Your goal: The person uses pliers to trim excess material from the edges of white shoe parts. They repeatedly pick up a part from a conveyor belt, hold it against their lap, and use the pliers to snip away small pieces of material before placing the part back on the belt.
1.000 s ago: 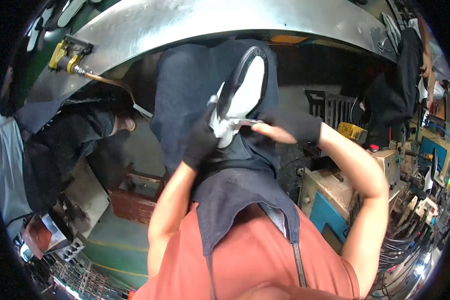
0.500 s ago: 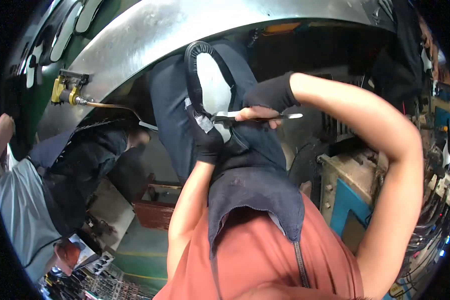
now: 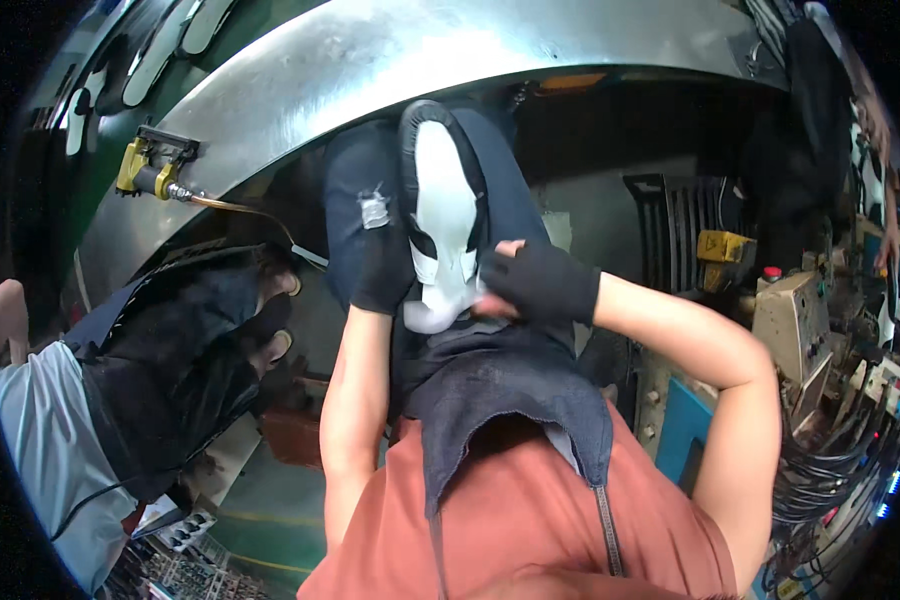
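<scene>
A black shoe upper (image 3: 411, 160) rests sole side up across my thighs, its toe pointing away from me. A white insole (image 3: 443, 180) covers its underside. My left hand (image 3: 382, 268), in a black fingerless glove with pale tape round one finger, grips the shoe's left side. At the right of the heel, my right hand (image 3: 540, 285) is closed, also gloved in black; its fingertips are blurred. A pale, smeared shape (image 3: 435, 312) shows at the heel between my hands, and its kind is unclear. Whatever the right hand holds is hidden.
A curved metal bench (image 3: 300, 75) runs across the front. On its left lies a yellow air tool (image 3: 142, 170) with a hose. Another person (image 3: 160, 370) sits at the left. At the right stand a control box (image 3: 790, 310) and cables.
My right hand has moved down beside the heel. The metal hand tool it held across the insole no longer shows. My left hand has shifted off the insole to the shoe's left side.
</scene>
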`<state>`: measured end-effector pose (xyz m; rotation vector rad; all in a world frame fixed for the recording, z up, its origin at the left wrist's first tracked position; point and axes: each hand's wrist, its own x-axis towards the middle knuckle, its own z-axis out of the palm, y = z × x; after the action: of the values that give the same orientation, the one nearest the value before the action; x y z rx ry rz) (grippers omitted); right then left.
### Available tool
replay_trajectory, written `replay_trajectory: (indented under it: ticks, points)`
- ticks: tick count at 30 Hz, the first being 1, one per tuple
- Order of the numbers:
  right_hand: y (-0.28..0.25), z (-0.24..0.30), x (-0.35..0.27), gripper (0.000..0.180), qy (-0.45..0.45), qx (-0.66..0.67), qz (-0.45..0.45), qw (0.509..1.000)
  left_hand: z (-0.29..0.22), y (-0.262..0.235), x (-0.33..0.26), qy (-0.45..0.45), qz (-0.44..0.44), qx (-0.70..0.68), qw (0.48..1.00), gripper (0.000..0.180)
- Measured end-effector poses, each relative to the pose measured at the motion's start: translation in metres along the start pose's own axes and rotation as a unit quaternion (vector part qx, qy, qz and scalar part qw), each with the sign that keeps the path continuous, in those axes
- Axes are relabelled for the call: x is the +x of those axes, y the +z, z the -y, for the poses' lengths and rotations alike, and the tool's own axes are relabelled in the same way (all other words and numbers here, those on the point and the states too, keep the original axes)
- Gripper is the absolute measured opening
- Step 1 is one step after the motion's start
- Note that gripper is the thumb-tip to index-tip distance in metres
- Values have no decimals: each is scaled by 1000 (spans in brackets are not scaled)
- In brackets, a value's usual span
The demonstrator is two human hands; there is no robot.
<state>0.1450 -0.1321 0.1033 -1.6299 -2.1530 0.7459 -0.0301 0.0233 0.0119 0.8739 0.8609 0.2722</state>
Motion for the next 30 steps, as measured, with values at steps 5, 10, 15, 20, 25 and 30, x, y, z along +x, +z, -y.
replay_trajectory:
  ticks: [5, 10, 15, 20, 25, 30]
  points:
    - [-27, 9, -6, 45, 133, 81, -8, 988, -42, 43, -13, 22, 11, -101, 995, 52]
    - [-44, -32, -2, 48, 294, 245, 111, 917, -32, 49, -10, 9, 49, -165, 985, 53]
    - [-53, -26, 23, 56, 401, 551, 162, 714, -10, 40, 8, -58, 88, -198, 975, 57]
    - [-38, -14, 16, 39, 73, -205, -126, 968, 11, 43, 16, -46, 45, -231, 971, 76]
    - [-27, -22, 6, 31, 265, 277, 14, 924, -11, 56, 1, -59, 73, -297, 950, 69]
    - [-22, -1, 12, 32, 322, 307, 2, 896, -3, 58, 11, -33, 57, -386, 920, 49]
